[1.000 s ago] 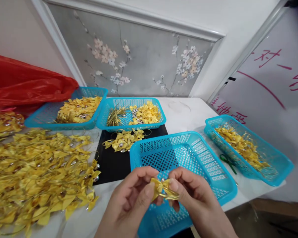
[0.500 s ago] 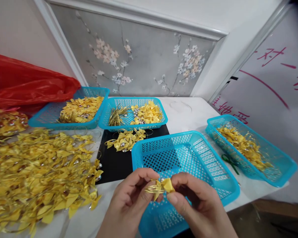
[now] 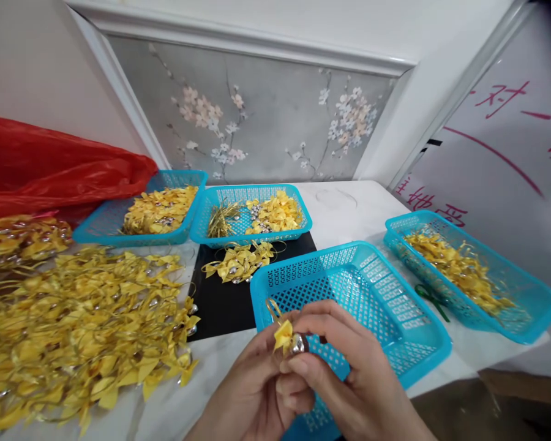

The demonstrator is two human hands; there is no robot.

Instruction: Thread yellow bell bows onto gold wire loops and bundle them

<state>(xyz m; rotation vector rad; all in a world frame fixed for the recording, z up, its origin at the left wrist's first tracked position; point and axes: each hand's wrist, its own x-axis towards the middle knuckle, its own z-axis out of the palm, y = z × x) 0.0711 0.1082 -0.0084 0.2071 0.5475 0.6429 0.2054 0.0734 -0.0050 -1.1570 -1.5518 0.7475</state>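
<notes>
Between my two hands is a yellow ribbon bow (image 3: 283, 336) with a silver bell (image 3: 298, 344) and a looped gold cord (image 3: 272, 308). My left hand (image 3: 252, 383) is closed around the bow's left side and the cord, its fingers curled underneath. With thumb and forefinger, my right hand (image 3: 349, 367) pinches the bell side. Both hands are above the near part of a blue perforated basket (image 3: 425, 361), whose visible inside holds no bows. Part of the bow is hidden by my fingers.
Many yellow bows with bells (image 3: 96, 331) cover the table's left. A small bow pile (image 3: 241, 262) lies on a black mat (image 3: 224, 312). Blue baskets with bows stand at the back left (image 3: 87, 236), back middle (image 3: 305, 214) and right (image 3: 532, 334). Green-handled scissors (image 3: 434, 301) lie between baskets.
The bow has turned in my fingers, so the bell now faces me and the cord loop points up. My right hand has shifted left, closer to my left hand.
</notes>
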